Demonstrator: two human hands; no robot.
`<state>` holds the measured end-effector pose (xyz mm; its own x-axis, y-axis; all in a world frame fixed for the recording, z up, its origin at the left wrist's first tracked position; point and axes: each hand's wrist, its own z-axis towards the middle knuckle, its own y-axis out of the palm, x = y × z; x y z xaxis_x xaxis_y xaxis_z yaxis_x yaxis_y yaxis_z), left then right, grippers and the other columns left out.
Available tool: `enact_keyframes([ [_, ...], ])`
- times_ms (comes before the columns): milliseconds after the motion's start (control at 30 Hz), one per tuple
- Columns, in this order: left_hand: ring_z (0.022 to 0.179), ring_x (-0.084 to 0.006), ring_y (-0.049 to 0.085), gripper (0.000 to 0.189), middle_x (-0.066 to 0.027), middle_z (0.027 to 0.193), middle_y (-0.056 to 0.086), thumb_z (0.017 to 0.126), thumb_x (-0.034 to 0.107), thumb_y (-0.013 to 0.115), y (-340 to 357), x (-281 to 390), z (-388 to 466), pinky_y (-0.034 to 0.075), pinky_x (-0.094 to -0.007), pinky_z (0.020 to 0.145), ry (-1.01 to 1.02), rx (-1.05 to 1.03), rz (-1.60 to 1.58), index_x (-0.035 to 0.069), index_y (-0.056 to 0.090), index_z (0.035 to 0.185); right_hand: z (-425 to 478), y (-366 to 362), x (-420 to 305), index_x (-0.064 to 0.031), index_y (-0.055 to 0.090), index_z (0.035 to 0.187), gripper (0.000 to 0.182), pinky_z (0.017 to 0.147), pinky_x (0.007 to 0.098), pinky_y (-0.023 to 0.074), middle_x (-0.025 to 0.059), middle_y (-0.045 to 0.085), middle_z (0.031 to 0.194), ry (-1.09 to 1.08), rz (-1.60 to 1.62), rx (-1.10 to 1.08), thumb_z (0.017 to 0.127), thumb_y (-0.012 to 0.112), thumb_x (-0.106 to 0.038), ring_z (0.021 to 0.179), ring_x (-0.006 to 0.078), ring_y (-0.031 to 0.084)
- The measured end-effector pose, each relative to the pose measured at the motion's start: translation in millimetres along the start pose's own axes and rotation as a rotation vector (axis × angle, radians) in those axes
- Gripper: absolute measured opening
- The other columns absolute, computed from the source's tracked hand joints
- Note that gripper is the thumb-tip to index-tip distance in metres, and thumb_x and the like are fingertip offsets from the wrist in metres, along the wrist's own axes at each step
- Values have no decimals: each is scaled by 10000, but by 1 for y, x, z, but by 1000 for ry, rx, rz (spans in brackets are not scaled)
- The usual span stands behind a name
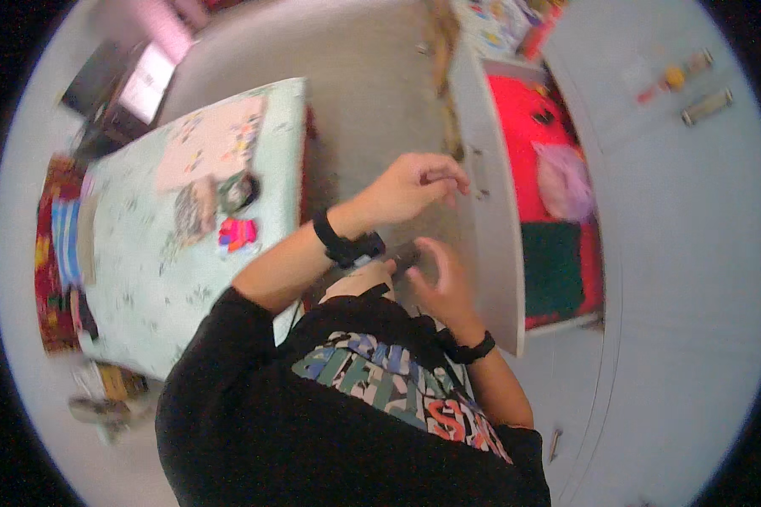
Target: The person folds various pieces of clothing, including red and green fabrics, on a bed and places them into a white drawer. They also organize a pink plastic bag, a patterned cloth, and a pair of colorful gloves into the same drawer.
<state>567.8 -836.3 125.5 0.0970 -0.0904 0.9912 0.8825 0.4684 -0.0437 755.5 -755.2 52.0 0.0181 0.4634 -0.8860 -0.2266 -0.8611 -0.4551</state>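
My left hand [415,184] is in the air beside the front panel of a pulled-out drawer [504,253], its fingers loosely bent and nothing visible in it. The drawer's metal handle [480,174] is just past its fingertips; I cannot tell whether they touch. Lower and nearer my body, my right hand [447,282] is blurred, thumb and fingers apart, holding nothing that I can see. Inside the drawer, red cloth [513,133] spreads under a pinkish-purple bundle [564,180] and a dark green folded cloth [552,269].
A bed [133,253] with a pale green sheet stands left. On it lie a pink patterned cloth [212,136], a patterned folded cloth [196,209], a dark green bundle [238,192] and a bright red-pink bundle [238,234]. Light grey cabinet fronts [678,253] line the right side.
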Motion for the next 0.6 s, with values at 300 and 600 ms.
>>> enact_keyframes([
  [300, 705, -123, 630, 143, -57, 846, 683, 936, 30, 496, -132, -47, -195, 512, -271, 658, -146, 901, -346, 31, 639, 938, 73, 222, -74, 38, 612, 1254, 427, 954, 316, 495, 101, 662, 1214, 219, 796, -927, 864, 743, -80, 1095, 166, 623],
  [600, 730, -349, 651, 113, -150, 852, 679, 867, 61, 557, -207, -111, -294, 515, -421, 676, -85, 829, 1021, 41, 641, 940, 109, 323, -88, 44, 677, 1153, 305, 886, 303, 518, 92, 713, 1090, 347, 670, -1124, 883, 717, -93, 986, 160, 657],
])
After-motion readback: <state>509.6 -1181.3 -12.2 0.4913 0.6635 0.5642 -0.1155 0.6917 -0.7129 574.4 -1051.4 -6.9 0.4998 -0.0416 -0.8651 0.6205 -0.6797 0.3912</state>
